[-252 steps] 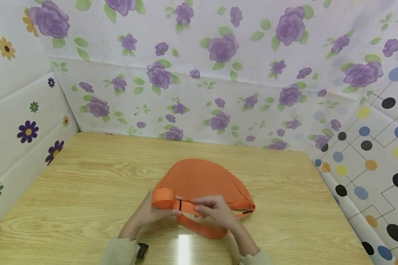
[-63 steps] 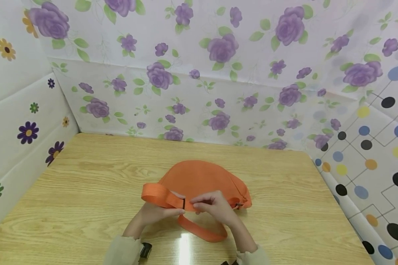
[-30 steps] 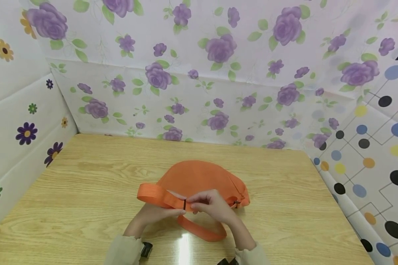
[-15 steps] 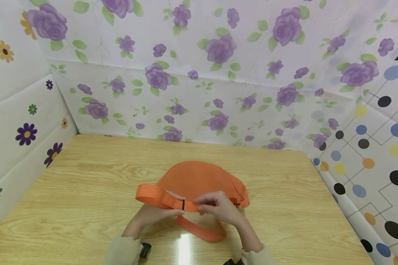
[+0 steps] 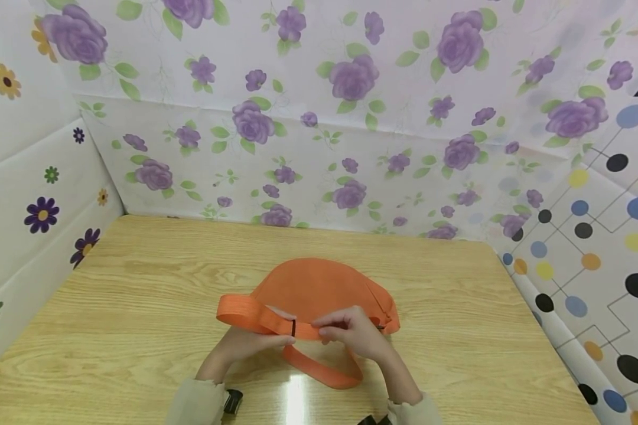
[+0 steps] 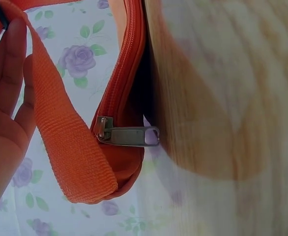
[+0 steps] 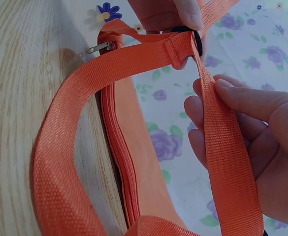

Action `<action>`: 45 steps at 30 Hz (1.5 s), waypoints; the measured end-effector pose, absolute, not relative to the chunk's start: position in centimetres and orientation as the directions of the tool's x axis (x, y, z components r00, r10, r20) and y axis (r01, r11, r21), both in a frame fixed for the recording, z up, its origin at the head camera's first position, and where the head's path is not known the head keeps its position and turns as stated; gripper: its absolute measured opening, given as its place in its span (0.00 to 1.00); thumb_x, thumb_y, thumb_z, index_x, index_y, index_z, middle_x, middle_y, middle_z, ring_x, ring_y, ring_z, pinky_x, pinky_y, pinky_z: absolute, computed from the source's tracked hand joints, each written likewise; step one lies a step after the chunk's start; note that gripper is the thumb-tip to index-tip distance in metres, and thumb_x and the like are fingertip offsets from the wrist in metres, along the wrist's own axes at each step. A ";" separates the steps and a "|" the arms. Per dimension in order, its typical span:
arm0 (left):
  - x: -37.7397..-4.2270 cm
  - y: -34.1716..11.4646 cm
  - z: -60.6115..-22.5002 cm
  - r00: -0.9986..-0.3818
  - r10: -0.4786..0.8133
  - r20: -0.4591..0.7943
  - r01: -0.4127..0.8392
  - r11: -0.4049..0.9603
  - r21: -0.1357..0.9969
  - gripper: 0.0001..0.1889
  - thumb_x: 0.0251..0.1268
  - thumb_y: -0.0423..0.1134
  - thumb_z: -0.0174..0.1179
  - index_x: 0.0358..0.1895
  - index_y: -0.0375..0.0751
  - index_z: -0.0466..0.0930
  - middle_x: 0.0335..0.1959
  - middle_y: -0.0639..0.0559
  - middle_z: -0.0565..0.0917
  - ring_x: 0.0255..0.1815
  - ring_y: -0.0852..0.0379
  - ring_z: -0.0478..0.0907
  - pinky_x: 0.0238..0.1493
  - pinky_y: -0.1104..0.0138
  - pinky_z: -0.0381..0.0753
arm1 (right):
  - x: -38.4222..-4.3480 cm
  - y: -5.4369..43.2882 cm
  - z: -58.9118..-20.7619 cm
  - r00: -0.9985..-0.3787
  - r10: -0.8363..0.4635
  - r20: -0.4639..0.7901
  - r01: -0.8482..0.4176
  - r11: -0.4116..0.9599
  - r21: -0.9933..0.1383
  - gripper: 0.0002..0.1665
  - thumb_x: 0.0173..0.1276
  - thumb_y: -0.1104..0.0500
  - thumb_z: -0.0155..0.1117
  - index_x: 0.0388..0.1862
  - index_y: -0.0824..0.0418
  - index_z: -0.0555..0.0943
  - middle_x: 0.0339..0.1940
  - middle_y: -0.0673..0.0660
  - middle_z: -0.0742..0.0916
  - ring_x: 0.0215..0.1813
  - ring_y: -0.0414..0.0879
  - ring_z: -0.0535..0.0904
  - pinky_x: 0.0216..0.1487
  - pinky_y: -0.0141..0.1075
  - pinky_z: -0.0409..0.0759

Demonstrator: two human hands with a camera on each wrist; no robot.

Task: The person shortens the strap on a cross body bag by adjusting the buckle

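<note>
An orange waist bag (image 5: pixel 319 283) stands on the table, its curved top toward the back. In the head view my left hand (image 5: pixel 240 345) pinches its orange strap at a black slider buckle (image 5: pixel 293 328). Left of the buckle the strap bulges into a loop (image 5: pixel 236 310). My right hand (image 5: pixel 355 336) pinches the strap just right of the buckle. Thumb and fingertips of that hand press the webbing (image 7: pixel 227 142) flat in the right wrist view. Another strap length (image 5: pixel 324 369) hangs below both hands. A metal zipper pull (image 6: pixel 129 136) shows at the bag's end.
Wood-grain table (image 5: pixel 154 295) surrounds the bag. A floral sheet (image 5: pixel 308 118) closes off the back, with patterned sheets at both sides. Small black objects sit beside the left sleeve (image 5: pixel 194 402) and the right sleeve (image 5: pixel 416 411).
Since the earliest frame, the strap loop has reached farther left and the bag shifted slightly left. My right hand came close to the buckle, then slid back right along the strap.
</note>
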State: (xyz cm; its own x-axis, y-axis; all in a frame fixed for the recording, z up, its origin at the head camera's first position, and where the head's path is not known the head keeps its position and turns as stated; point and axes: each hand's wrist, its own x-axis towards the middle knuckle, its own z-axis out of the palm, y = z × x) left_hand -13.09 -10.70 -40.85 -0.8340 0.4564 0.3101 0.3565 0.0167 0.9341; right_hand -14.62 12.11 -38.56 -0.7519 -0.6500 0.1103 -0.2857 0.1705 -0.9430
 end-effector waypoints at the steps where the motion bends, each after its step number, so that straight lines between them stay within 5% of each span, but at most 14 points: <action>1: -13.1 -10.7 -40.9 -0.834 0.455 0.313 0.361 0.019 0.932 0.16 0.47 0.24 0.64 0.42 0.20 0.76 0.30 0.35 0.81 0.27 0.60 0.79 0.26 0.63 0.79 | -14.6 12.1 -38.6 -0.748 -0.652 0.124 -0.297 0.162 -0.941 0.11 0.61 0.74 0.55 0.41 0.79 0.78 0.30 0.70 0.83 0.30 0.65 0.78 0.30 0.35 0.79; 15: -13.0 -10.7 -40.9 -0.814 0.463 0.351 0.397 0.003 0.918 0.15 0.48 0.23 0.63 0.41 0.19 0.75 0.28 0.35 0.81 0.26 0.61 0.78 0.26 0.63 0.79 | -14.7 11.7 -38.8 -0.745 -0.647 0.162 -0.316 0.128 -0.940 0.10 0.61 0.74 0.55 0.39 0.80 0.78 0.27 0.71 0.82 0.29 0.66 0.76 0.30 0.33 0.78; 35: -13.0 -10.8 -40.6 -0.812 0.471 0.345 0.397 0.014 0.918 0.15 0.48 0.23 0.63 0.42 0.19 0.75 0.29 0.35 0.81 0.25 0.63 0.77 0.27 0.65 0.78 | -16.0 11.9 -42.0 -0.746 -0.618 0.246 -0.310 -0.003 -0.951 0.11 0.61 0.71 0.56 0.41 0.78 0.78 0.26 0.69 0.82 0.29 0.46 0.79 0.33 0.47 0.78; 45: -13.0 -10.8 -40.7 -0.815 0.462 0.349 0.410 0.035 0.911 0.15 0.49 0.23 0.63 0.41 0.20 0.76 0.33 0.33 0.80 0.29 0.61 0.78 0.29 0.64 0.79 | -15.8 11.3 -41.9 -0.763 -0.621 0.180 -0.242 0.017 -0.970 0.13 0.60 0.69 0.59 0.41 0.79 0.78 0.32 0.70 0.83 0.29 0.53 0.81 0.32 0.52 0.77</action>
